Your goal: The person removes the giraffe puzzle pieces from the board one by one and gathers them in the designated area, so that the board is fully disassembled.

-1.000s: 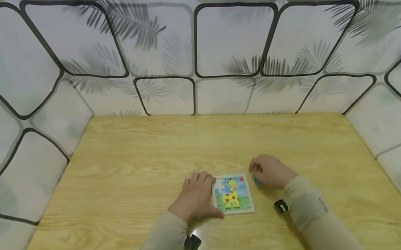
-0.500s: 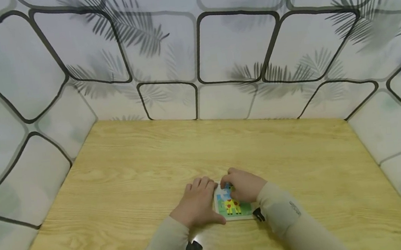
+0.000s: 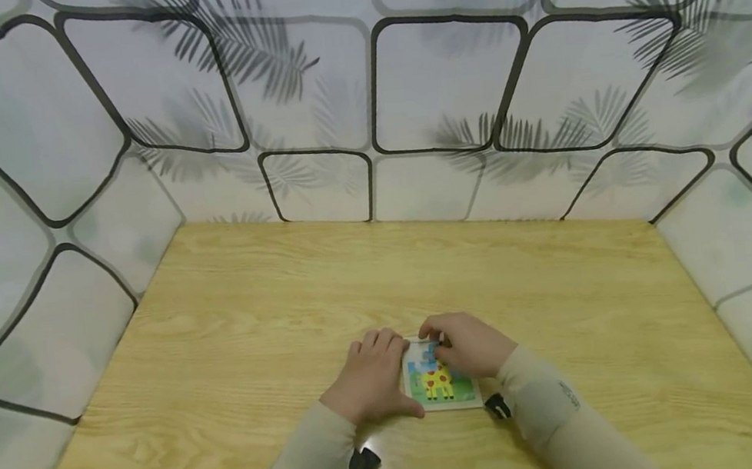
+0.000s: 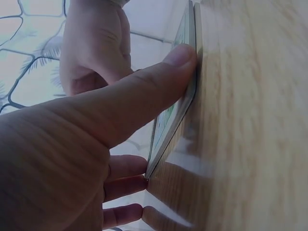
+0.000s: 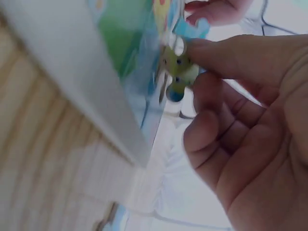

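Note:
A square jigsaw board [image 3: 460,395] with a giraffe picture lies on the table. My left hand [image 3: 371,378] rests along its left side, the thumb [image 4: 179,55] over the near edge and the fingers stretched toward the far corner. Over the board's upper part, my right hand [image 3: 472,343] pinches a jigsaw piece [image 5: 175,72] with the giraffe's face between thumb and forefinger. This piece is tilted up from the picture in the right wrist view. A light-blue piece [image 5: 192,30] shows right beside it, partly behind the thumb. The right hand hides the board's upper right corner from above.
The wood-grain table [image 3: 272,300] spreads out around the board. A patterned cloth wall [image 3: 301,65] encloses the back and sides. Low in the right wrist view, a small blue and white piece [image 5: 117,219] appears past the board's corner. Black wrist mounts [image 3: 365,464] hang under both sleeves.
My right hand has come from beside the board, where it was at a blue piece, leftward onto the board's upper part, then shifted slightly right. The left hand keeps its place.

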A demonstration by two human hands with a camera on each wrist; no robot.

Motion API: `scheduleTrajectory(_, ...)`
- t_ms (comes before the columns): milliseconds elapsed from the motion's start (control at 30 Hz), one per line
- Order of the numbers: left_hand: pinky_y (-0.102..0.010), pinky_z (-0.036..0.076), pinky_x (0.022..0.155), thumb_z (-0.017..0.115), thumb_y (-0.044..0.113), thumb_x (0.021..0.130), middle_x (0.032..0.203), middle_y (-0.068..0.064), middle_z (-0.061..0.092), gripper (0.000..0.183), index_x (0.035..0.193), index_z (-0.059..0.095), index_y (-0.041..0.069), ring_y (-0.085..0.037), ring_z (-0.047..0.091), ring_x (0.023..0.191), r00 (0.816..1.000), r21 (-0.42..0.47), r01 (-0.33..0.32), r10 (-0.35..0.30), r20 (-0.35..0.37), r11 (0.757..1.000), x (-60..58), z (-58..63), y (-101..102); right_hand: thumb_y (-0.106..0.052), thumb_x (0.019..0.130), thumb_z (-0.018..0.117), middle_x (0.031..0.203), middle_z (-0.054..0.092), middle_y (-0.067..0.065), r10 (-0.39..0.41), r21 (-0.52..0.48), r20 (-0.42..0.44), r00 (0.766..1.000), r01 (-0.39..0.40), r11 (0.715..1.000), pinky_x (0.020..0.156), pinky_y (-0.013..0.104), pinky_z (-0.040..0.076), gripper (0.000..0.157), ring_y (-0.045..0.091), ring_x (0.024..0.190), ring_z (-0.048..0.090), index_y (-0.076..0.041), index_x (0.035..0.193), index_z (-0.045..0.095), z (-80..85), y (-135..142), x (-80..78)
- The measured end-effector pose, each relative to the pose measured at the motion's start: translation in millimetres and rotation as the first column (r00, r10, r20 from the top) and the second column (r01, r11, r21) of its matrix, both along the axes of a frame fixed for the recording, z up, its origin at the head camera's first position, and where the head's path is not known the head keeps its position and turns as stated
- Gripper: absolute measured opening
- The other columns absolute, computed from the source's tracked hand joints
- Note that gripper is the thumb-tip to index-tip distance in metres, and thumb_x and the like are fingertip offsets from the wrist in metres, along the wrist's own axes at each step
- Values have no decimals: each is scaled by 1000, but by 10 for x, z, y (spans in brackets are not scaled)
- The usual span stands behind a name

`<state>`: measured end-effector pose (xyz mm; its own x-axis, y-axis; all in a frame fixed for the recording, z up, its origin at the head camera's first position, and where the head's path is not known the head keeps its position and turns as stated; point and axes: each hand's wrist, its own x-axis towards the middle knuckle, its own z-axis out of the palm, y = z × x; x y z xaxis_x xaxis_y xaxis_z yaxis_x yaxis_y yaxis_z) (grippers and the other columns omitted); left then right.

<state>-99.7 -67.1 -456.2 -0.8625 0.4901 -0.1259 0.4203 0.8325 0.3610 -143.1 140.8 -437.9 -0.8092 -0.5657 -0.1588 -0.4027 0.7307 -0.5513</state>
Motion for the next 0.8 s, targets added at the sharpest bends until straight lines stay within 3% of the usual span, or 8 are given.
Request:
scheduleTrajectory(167, -47, 39, 101, 83, 69, 63, 135, -4, 50, 105, 141, 51, 8, -26, 42, 125, 1000, 3, 5, -5, 9, 1000, -1, -4, 9, -15, 95, 69, 90, 66, -10, -56, -136, -21, 998, 53, 989, 65, 27, 49, 9, 7, 76, 57, -18, 104, 72, 58, 257, 44)
scheduleTrajectory(267, -47, 39, 102, 83, 69, 62, 136, -5, 49, 106, 142, 50, 7, -26, 42, 126, 1000, 1, 6, -6, 2, 1000, -1, -10, 8, -22, 96, 70, 92, 67, -10, -133, -172, -14, 991, 128, 977, 64, 28, 49, 14, 9, 77, 58, -17, 109, 73, 99, 467, 51)
scheduleTrajectory(433, -50, 37, 105, 82, 70, 63, 139, -6, 48, 107, 144, 49, 7, -28, 41, 130, 1000, -6, 14, -14, 8, 1000, 14, -21, 2, -31, 97, 68, 99, 69, -5, -250, -72, 44, 967, 252, 965, 73, 34, 53, 23, 12, 88, 62, -15, 113, 72, 140, 917, 26)
scheduleTrajectory(600, -50, 37, 105, 83, 68, 65, 139, -7, 49, 105, 143, 49, 7, -28, 41, 129, 1000, 2, 14, -14, 15, 1000, 29, -2, -7, -22, 96, 69, 98, 70, 0, -246, 47, 84, 966, 243, 969, 74, 39, 54, 17, 16, 88, 64, -10, 107, 75, 137, 1254, -1)
scheduleTrajectory(800, -50, 37, 105, 82, 68, 66, 140, -7, 48, 104, 144, 48, 7, -29, 41, 129, 1000, -17, 20, -20, 4, 1000, 13, 13, -3, -13, 95, 68, 99, 70, 2, -194, 103, 56, 979, 188, 977, 81, 43, 54, 14, 20, 92, 64, -7, 106, 74, 30, 1282, -35)
